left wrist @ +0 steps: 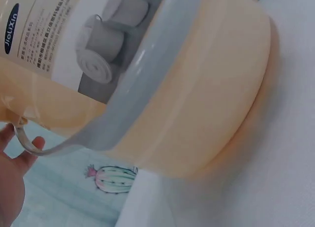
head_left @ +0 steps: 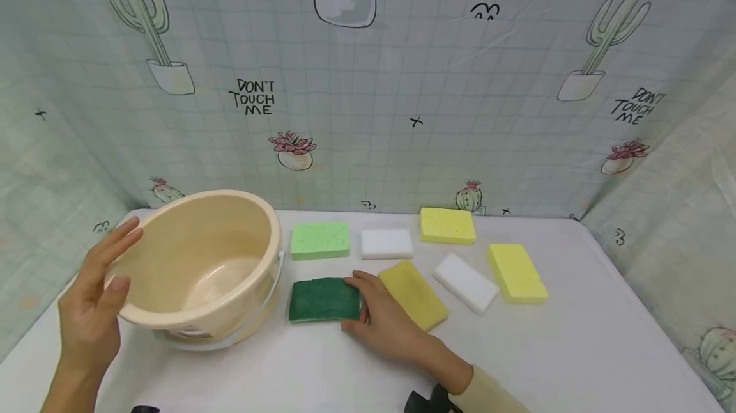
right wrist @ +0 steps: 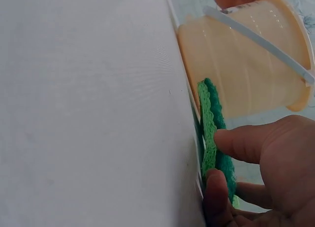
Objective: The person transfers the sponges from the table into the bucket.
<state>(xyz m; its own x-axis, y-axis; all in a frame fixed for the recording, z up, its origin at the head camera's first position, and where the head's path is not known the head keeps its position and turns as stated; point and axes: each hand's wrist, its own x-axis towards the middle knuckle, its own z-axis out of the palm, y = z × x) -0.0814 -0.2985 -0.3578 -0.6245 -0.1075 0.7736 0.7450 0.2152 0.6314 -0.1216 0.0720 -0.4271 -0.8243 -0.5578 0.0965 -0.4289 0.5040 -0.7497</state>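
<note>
My left hand (head_left: 92, 301) touches the left side of the rim of a cream plastic bucket (head_left: 267, 221), its fingers fairly straight. The bucket stands on the white table, and a pale grey handle (left wrist: 147, 74) hangs down its side. My right hand (head_left: 388, 320) pinches the right end of a scouring sponge (head_left: 323, 300), thumb near the front edge and fingers at the back. In the right wrist view, that sponge (right wrist: 212, 123) has a light green layer and a dark green scrubbing layer. Just right of it, close to my hand, lies a mustard-yellow sponge (head_left: 415, 295).
Behind lie a light green sponge (head_left: 319, 240), a white sponge (head_left: 386, 243) and a yellow sponge (head_left: 447, 225). Further right are another white sponge (head_left: 466, 283) and another yellow sponge (head_left: 517, 273). A cactus-print cloth (head_left: 368, 80) hangs behind the table (head_left: 598, 336).
</note>
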